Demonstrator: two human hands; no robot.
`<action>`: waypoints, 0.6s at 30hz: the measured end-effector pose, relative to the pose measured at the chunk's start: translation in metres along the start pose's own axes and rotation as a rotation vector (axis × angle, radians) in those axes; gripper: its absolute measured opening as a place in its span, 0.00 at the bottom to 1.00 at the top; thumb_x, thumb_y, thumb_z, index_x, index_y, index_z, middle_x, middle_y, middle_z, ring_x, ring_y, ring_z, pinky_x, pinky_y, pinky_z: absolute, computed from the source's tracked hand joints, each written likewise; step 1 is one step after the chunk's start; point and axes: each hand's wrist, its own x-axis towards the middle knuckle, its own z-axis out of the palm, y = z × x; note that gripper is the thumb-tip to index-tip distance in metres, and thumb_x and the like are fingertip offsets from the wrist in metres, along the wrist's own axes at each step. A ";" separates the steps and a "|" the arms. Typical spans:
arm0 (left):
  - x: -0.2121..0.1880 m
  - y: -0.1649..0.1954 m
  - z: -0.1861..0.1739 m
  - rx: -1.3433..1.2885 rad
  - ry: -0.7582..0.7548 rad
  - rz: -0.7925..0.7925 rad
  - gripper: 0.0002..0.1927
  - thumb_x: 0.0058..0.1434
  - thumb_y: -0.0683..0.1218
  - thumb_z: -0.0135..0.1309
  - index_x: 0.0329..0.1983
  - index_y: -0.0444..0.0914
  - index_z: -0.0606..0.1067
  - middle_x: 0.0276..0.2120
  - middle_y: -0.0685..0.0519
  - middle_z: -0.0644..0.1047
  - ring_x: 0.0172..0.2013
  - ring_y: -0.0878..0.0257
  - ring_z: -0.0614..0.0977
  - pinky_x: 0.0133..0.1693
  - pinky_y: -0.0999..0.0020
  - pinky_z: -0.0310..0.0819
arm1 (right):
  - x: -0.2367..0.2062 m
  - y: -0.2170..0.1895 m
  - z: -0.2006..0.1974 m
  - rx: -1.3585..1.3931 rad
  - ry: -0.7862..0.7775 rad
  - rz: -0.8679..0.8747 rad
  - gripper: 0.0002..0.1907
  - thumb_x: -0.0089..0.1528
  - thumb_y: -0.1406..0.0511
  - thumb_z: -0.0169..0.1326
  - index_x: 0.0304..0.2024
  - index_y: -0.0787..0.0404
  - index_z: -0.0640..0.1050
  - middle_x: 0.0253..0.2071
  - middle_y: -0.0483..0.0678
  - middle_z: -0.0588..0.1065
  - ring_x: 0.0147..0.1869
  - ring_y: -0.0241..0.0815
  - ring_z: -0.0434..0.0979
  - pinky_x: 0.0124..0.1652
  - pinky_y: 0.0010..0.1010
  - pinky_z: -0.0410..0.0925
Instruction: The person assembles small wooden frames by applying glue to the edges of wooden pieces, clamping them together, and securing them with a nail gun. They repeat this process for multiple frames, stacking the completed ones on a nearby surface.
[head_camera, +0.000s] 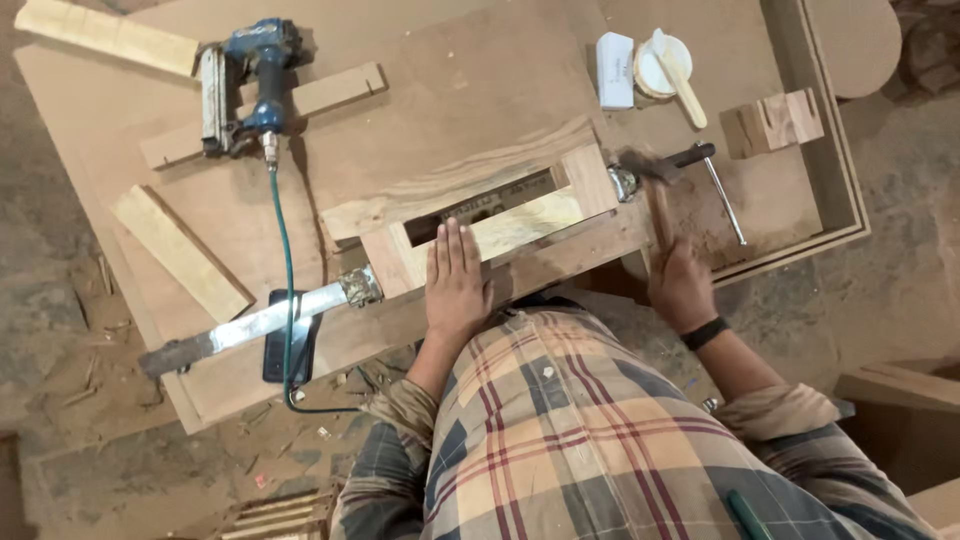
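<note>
My left hand (457, 282) lies flat, fingers together, on a wooden frame (590, 178) of joined boards in the middle of the workboard. A long metal bar clamp (255, 325) squeezes the frame from the left; its screw end and handle (722, 188) stick out on the right. My right hand (680, 285) grips a wooden-handled hammer (652, 180), whose blurred head is next to the frame's right end, above the clamp screw.
A blue pneumatic nailer (250, 85) with a green hose (287, 290) lies at the upper left among loose wood strips (178, 250). A white tub with a stick (665, 65), a white block (615, 70) and a notched wood block (772, 122) sit at the upper right. A dark phone (287, 340) lies under the hose.
</note>
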 end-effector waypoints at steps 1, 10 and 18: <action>-0.004 -0.003 -0.001 -0.013 0.010 -0.003 0.49 0.59 0.54 0.54 0.77 0.29 0.50 0.76 0.36 0.50 0.76 0.43 0.51 0.74 0.49 0.40 | -0.006 -0.002 0.001 -0.048 -0.119 -0.020 0.15 0.69 0.62 0.48 0.53 0.66 0.66 0.29 0.65 0.76 0.32 0.70 0.77 0.34 0.59 0.69; -0.054 -0.046 -0.029 0.262 0.108 -0.156 0.37 0.70 0.61 0.43 0.77 0.40 0.57 0.76 0.49 0.58 0.74 0.51 0.59 0.72 0.45 0.42 | -0.024 -0.011 -0.027 0.117 0.012 -0.159 0.10 0.69 0.62 0.49 0.44 0.63 0.67 0.29 0.63 0.75 0.34 0.67 0.78 0.34 0.54 0.70; -0.047 -0.055 -0.053 0.213 0.250 -0.134 0.38 0.64 0.61 0.54 0.74 0.42 0.62 0.73 0.47 0.63 0.71 0.50 0.64 0.70 0.41 0.47 | -0.027 -0.034 0.002 -0.030 -0.365 -0.101 0.12 0.67 0.63 0.48 0.45 0.66 0.68 0.28 0.62 0.76 0.32 0.67 0.77 0.34 0.56 0.70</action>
